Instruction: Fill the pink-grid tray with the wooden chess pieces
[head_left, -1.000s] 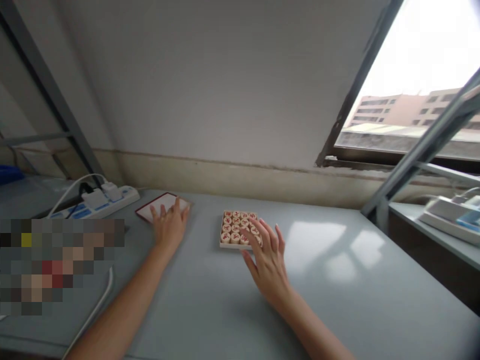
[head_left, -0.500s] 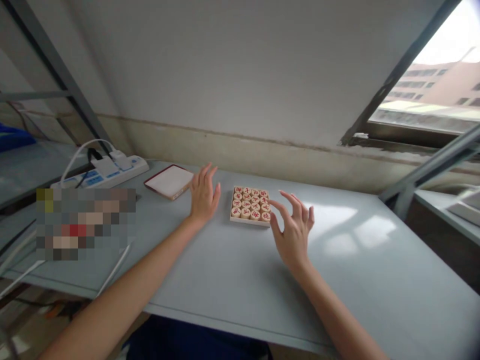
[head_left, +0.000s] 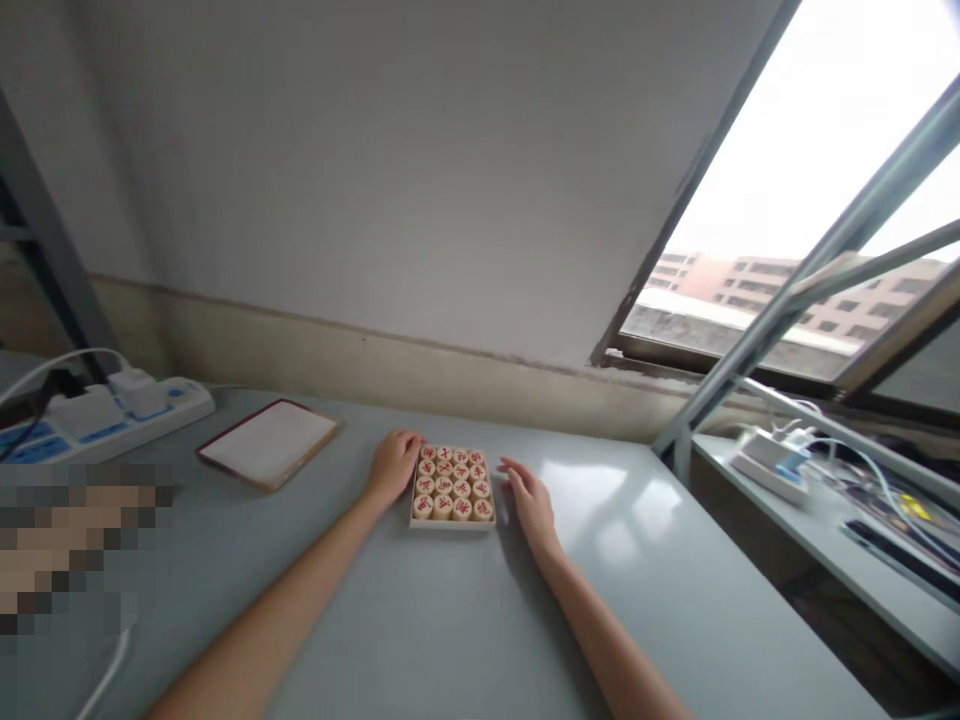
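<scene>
A shallow, light-coloured box lies on the desk, with round Chinese chess pieces in rows inside it, red characters facing up. My left hand is against the box's left side near the far corner, its fingers bent together at the edge; the thumb is hard to make out. To the right of the box is my right hand, a small gap from it. Its fingers are loosely stretched and hold nothing. A white lid-like tray with a dark red edge lies to the left.
A white power strip with plugs and cables stands at the far left of the grey desk. A blurred-out patch covers things nearer. The wall borders the back. Metal bars and a second surface with another power strip are at right.
The view has turned right. My left hand has come from a raised, spread pose to the box's left side. My right hand has lowered beside the box, its fingers closer together.
</scene>
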